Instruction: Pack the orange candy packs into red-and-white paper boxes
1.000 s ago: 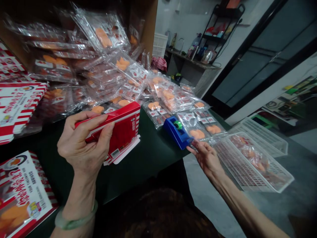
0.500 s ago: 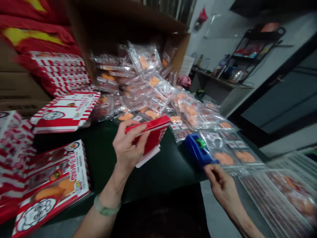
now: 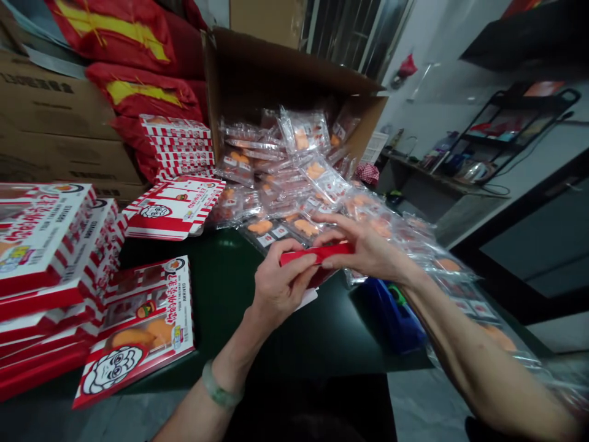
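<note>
My left hand (image 3: pixel 278 288) grips a red carton (image 3: pixel 317 253) from below and behind, holding it on edge over the dark green table (image 3: pixel 221 288). My right hand (image 3: pixel 363 245) rests on the carton's top edge, fingers pressed along it. A white flap pokes out under the carton. The blue tape dispenser (image 3: pixel 396 313) stands just below my right forearm. A green bangle sits on my left wrist.
Clear packets of orange snacks (image 3: pixel 294 178) spill from an open cardboard box (image 3: pixel 257 80). Red-and-white printed cartons (image 3: pixel 50 245) are stacked at the left, one (image 3: pixel 138 331) lying flat near the table's front edge. Red sacks and brown boxes stand behind. A shelf stands at the far right.
My right hand left the tape dispenser and came up onto the carton's top edge. The view swung left and up, showing the open box and stacked cartons.
</note>
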Demonstrator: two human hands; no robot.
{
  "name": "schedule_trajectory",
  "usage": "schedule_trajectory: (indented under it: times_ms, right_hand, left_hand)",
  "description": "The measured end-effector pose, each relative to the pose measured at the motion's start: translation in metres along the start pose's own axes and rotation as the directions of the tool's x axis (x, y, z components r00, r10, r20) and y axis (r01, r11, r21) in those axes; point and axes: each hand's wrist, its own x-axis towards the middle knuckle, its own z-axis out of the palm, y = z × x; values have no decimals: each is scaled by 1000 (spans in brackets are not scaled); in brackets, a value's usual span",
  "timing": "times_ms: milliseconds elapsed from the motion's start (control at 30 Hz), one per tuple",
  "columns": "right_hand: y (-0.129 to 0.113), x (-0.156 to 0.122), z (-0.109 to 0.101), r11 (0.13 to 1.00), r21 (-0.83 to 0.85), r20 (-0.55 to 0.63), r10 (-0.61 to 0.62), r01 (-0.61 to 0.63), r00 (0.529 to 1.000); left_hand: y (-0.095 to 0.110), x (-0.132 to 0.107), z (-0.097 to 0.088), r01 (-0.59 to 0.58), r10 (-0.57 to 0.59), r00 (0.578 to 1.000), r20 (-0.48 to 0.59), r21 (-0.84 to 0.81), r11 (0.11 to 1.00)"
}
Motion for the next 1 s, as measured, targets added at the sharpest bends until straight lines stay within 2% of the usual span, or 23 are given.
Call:
schedule_trajectory:
  times_ms: [67,167,333,467,567,633,667,700,733,767,800,833,867,900,933,1000]
  right_hand:
    - [-3,3,-4,993,86,153,69,-82,986]
    - [-6,3,-7,990,78,220,95,-115,971]
    - [-8,2,-9,984,-168,199,-28,62,980]
    - [-8,4,-11,984,-152,260,-49,91,964]
    - [-7,9,-16,999,1,349,34,-37,937]
    - [-8,13,-22,977,127,446,100,-173,890]
    - [-10,15,-24,964,141,479,132,-224,868]
    - [-11,16,-26,965,118,475,152,-233,867]
    - [-13,16,-27,979,61,416,152,-194,896]
    - [-16,14,-28,992,-27,305,126,-123,944]
    - [-17,9,-26,990,-131,155,67,-47,986]
    - [-19,3,-24,974,-224,-16,-19,15,1000]
    - [-20,-5,-20,957,-286,-185,-105,48,977]
    - [-19,-15,-14,951,-305,-320,-153,51,935]
    - [-18,-25,-8,961,-272,-415,-156,42,896]
    - [-13,-42,8,996,-90,-481,-57,15,875]
  left_hand:
    - [2,-2,-1,-6,6,1000,26,-8,1000]
    - [4,-3,-3,8,-7,998,60,-11,1000]
    - [7,-3,-5,-1,3,997,73,-26,1000]
    - [8,-3,-6,4,-3,996,92,-18,1000]
    - [9,-4,-7,8,-8,995,99,1,1000]
    - [8,-4,-8,10,-11,995,100,10,1000]
    - [8,-3,-8,10,-12,995,100,12,1000]
    - [6,-2,-8,11,-12,995,98,12,1000]
    - [5,-1,-8,14,-15,995,94,12,1000]
    - [2,0,-7,18,-18,996,86,11,1000]
    - [0,1,-6,23,-24,997,72,12,1000]
    - [-2,2,-5,32,-33,998,54,18,999]
    - [-3,3,-4,44,-45,998,33,33,998]
    - [-5,4,-2,55,-56,998,15,55,997]
    - [-5,5,0,62,-62,998,-4,82,995]
    - [-4,5,5,70,-65,997,-45,132,989]
